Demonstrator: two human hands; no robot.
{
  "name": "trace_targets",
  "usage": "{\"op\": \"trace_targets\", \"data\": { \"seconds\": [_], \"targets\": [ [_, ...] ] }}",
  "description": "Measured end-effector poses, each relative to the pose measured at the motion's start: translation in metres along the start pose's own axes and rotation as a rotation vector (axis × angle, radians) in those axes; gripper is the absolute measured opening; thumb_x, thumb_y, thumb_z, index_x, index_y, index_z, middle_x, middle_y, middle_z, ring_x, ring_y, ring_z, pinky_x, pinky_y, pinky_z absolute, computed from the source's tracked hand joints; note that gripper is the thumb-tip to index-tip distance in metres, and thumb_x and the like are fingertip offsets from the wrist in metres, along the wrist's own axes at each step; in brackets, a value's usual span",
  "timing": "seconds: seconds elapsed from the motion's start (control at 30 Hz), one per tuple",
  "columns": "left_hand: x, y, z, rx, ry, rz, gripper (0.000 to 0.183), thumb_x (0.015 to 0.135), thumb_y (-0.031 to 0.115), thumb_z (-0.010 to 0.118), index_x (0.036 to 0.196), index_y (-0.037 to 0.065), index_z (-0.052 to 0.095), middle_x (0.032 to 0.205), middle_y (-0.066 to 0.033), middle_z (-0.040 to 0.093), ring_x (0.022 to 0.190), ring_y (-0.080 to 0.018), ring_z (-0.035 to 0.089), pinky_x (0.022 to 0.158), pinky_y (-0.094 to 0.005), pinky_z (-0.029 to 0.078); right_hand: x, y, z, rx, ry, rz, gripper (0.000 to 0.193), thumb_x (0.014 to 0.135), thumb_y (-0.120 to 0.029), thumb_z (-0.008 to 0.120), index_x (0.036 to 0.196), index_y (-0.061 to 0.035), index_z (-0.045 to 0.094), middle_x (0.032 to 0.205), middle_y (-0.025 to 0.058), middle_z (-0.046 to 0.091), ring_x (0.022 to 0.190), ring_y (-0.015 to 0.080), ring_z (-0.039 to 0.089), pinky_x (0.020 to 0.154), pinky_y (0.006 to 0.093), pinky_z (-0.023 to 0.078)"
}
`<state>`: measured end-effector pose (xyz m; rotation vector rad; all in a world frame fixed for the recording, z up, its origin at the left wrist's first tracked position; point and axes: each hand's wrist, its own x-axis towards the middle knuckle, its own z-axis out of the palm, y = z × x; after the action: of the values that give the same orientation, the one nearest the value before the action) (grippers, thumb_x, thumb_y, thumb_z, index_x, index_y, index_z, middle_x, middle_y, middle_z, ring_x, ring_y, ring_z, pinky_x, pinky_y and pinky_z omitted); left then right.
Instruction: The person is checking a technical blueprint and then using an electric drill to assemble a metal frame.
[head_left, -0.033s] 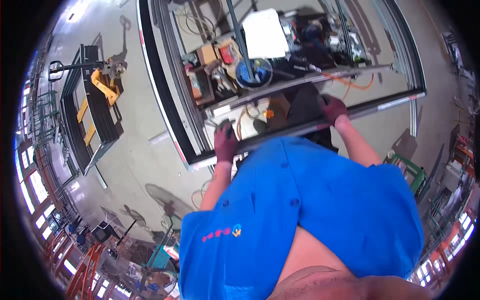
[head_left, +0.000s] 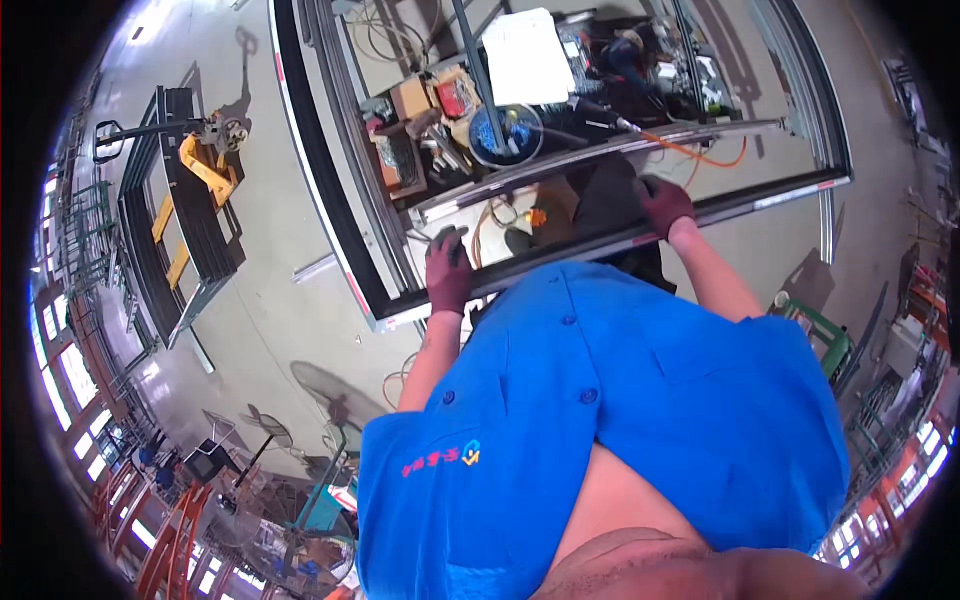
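Note:
A large rectangular metal frame (head_left: 740,211), dark with pale outer edges, lies in front of me. Its near bar runs across just ahead of my blue shirt. My left hand (head_left: 448,272), in a dark red glove with black fingertips, is closed over this bar near the left corner; its fingertips bend over to the far side. Farther right, my right hand (head_left: 666,208), gloved alike, grips the same bar with curled fingers. The undersides of both hands are hidden. Beyond the near bar, a thinner metal rail (head_left: 590,160) crosses inside the frame.
Within the frame's outline stand a tub of blue bits (head_left: 520,150), a white sheet (head_left: 527,58), cardboard boxes (head_left: 410,100) and loose tools. An orange hose (head_left: 715,160) curves at right. A yellow pallet jack (head_left: 205,168) with dark frames stands left. A floor fan (head_left: 270,428) is lower left.
The whole picture has shifted up very slightly. Both hands keep their places on the near bar.

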<state>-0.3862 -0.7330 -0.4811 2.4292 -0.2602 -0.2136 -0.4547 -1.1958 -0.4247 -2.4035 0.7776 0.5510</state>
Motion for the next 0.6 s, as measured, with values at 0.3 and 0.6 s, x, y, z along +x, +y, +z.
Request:
{"op": "trace_targets", "data": {
  "seconds": [0.3,0.6],
  "targets": [
    [0.007,0.006,-0.005,-0.024,-0.026,-0.027,0.031,0.102,0.009,0.067,0.131,0.017,0.075,0.140,-0.0150,0.069,0.132,-0.0396,0.062,0.113,-0.0469,0.052,0.013,0.019,0.020,-0.003,0.128,-0.012,0.052,0.105,-0.057,0.058,0.127,-0.0147,0.078,0.123,0.0184,0.078,0.117,0.0421,0.072,0.100,0.0512,0.057],
    [0.014,0.017,-0.008,-0.039,-0.023,-0.030,0.033,0.101,0.008,0.065,0.132,0.018,0.075,0.140,-0.0150,0.068,0.131,-0.0412,0.062,0.112,-0.0481,0.051,0.015,0.009,0.009,-0.023,0.133,0.043,0.051,0.104,-0.056,0.060,0.126,-0.0136,0.079,0.122,0.0182,0.079,0.117,0.0413,0.073,0.101,0.0500,0.057]
  ]
}}
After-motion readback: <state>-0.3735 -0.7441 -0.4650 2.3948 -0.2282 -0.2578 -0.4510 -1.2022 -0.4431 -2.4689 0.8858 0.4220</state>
